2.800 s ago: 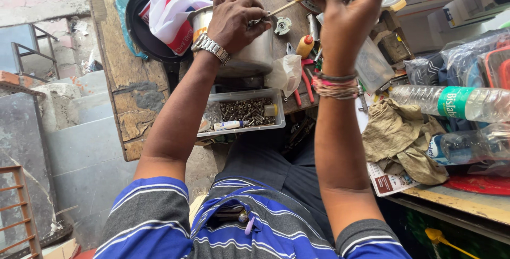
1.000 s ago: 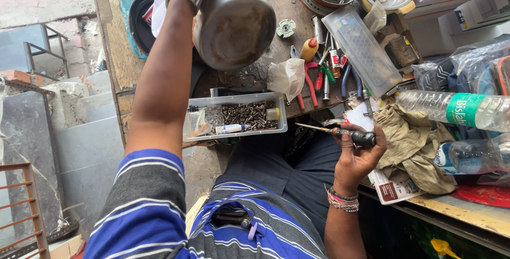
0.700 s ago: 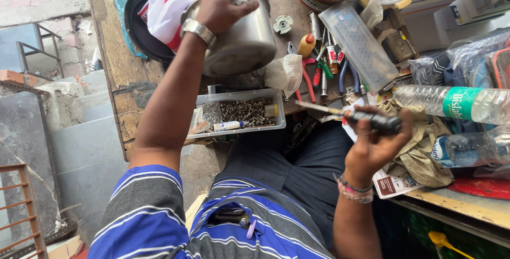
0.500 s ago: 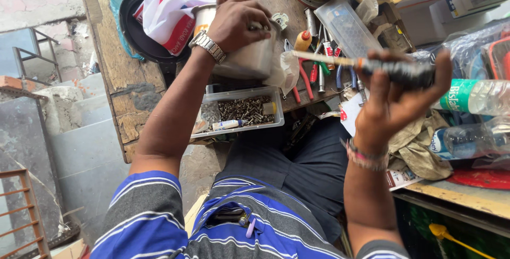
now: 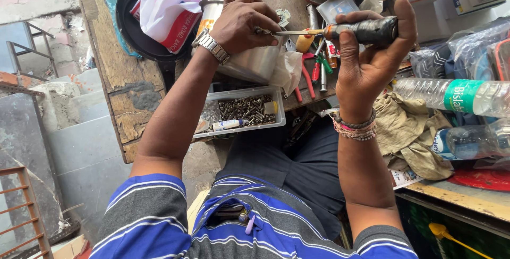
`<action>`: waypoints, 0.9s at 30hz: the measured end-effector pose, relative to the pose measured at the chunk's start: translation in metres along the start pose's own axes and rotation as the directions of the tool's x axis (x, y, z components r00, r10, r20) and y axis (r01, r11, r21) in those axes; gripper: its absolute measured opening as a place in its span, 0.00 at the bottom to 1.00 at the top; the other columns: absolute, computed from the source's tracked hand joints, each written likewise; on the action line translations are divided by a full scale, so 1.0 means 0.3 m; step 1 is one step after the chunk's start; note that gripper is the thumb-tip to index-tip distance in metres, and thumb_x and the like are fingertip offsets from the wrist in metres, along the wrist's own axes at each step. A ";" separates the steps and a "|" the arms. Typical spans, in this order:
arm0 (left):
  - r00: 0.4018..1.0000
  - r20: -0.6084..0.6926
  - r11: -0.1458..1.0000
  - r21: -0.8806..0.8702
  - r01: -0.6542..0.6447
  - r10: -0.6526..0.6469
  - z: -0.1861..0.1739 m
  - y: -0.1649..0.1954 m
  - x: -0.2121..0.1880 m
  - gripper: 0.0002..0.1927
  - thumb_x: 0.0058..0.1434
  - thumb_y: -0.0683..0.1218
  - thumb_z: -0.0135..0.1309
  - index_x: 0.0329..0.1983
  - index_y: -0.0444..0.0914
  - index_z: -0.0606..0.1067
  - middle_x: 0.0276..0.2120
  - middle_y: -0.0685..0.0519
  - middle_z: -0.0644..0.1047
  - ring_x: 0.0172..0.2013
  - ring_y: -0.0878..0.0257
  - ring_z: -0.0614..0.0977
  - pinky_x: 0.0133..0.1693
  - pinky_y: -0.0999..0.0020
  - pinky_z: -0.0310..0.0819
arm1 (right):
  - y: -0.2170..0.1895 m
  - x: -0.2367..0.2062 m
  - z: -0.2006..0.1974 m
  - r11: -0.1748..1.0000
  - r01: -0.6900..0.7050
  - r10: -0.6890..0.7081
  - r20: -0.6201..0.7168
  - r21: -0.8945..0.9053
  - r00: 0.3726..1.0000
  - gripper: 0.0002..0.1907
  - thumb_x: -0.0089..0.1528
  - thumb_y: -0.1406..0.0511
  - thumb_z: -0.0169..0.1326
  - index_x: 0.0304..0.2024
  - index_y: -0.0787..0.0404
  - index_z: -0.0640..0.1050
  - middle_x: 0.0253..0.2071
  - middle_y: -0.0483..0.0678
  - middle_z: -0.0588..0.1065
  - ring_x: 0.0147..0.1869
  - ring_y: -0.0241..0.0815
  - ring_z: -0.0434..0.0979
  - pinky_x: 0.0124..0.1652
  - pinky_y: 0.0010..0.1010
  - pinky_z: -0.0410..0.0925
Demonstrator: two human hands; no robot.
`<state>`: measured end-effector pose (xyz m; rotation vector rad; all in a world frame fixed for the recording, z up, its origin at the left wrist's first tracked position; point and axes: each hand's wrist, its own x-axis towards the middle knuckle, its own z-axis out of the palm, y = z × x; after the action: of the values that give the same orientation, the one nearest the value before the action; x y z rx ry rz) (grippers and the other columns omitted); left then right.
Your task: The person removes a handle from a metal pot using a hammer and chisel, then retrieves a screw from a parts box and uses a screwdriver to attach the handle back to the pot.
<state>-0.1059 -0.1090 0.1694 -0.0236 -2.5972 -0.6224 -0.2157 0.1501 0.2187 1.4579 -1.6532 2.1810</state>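
Observation:
My left hand [image 5: 245,25] rests on top of a steel jar [image 5: 251,63] lying on the wooden bench, fingers curled at its upper edge, pinching what looks like a small part. My right hand [image 5: 372,57] grips a screwdriver [image 5: 366,30] by its dark handle. The shaft runs level to the left, and its tip meets the fingers of my left hand on the jar. A watch sits on my left wrist, and thread bands circle my right.
A clear tray of screws [image 5: 245,111] sits below the jar at the bench edge. Pliers and small tools [image 5: 313,73] lie beside it. A red-and-white bag [image 5: 170,9] lies behind, plastic bottles [image 5: 457,97] and a rag [image 5: 409,131] on the right.
My left hand set the lifted jar back down on the bench and now holds it there. My right hand rose from my lap and brought the screwdriver tip to the jar.

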 end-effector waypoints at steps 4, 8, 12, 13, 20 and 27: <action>0.999 -0.025 1.000 0.012 -0.021 0.021 0.005 -0.001 -0.001 0.13 0.58 0.63 0.70 0.41 0.57 0.86 0.46 0.70 0.82 0.53 0.66 0.71 0.58 0.58 0.51 | -0.030 0.037 -0.017 0.998 0.040 -0.035 0.119 -0.040 0.992 0.33 0.76 0.70 0.59 0.74 0.52 0.54 0.59 0.56 0.74 0.60 0.42 0.77 0.57 0.30 0.75; 0.999 -0.021 0.998 0.035 -0.044 0.045 -0.001 0.004 -0.002 0.11 0.61 0.61 0.68 0.41 0.56 0.86 0.47 0.68 0.82 0.52 0.64 0.72 0.57 0.59 0.53 | -0.057 0.143 -0.060 0.975 0.207 -0.177 0.283 -0.081 0.943 0.20 0.73 0.58 0.54 0.64 0.59 0.67 0.61 0.59 0.73 0.65 0.45 0.77 0.63 0.34 0.76; 0.999 0.011 0.998 0.040 -0.047 0.047 -0.015 0.020 -0.003 0.09 0.62 0.60 0.68 0.40 0.55 0.86 0.48 0.66 0.82 0.49 0.63 0.74 0.55 0.59 0.54 | -0.008 0.295 -0.052 0.904 0.070 -0.280 0.462 0.421 0.842 0.10 0.69 0.62 0.58 0.43 0.64 0.76 0.50 0.60 0.77 0.64 0.54 0.77 0.64 0.44 0.72; 0.999 0.027 0.999 0.029 -0.034 0.033 -0.017 0.023 0.000 0.08 0.62 0.60 0.67 0.40 0.55 0.86 0.48 0.66 0.82 0.48 0.63 0.74 0.55 0.60 0.55 | 0.021 0.346 -0.032 0.823 0.013 -0.364 0.510 0.568 0.780 0.09 0.69 0.63 0.59 0.43 0.64 0.77 0.50 0.61 0.77 0.65 0.54 0.75 0.62 0.43 0.73; 0.999 -0.033 0.998 0.061 -0.019 0.021 -0.028 0.022 -0.009 0.08 0.59 0.57 0.69 0.38 0.53 0.86 0.48 0.65 0.83 0.49 0.61 0.74 0.53 0.59 0.56 | 0.087 0.332 0.121 0.476 -0.041 -0.349 0.231 0.879 0.908 0.14 0.69 0.60 0.49 0.36 0.66 0.72 0.17 0.43 0.64 0.13 0.34 0.60 0.16 0.28 0.60; 0.994 -0.108 0.999 0.054 -0.009 0.014 -0.014 0.019 -0.009 0.11 0.59 0.56 0.69 0.42 0.52 0.86 0.50 0.64 0.83 0.54 0.60 0.75 0.54 0.61 0.56 | 0.073 0.210 0.237 0.779 0.260 0.082 -0.505 0.570 0.859 0.20 0.75 0.58 0.45 0.38 0.69 0.71 0.16 0.45 0.59 0.13 0.35 0.55 0.15 0.26 0.54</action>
<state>-0.1009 -0.1053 0.1738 0.0120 -2.5062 -0.5350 -0.2168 0.0562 0.2450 0.8460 -0.6873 2.8666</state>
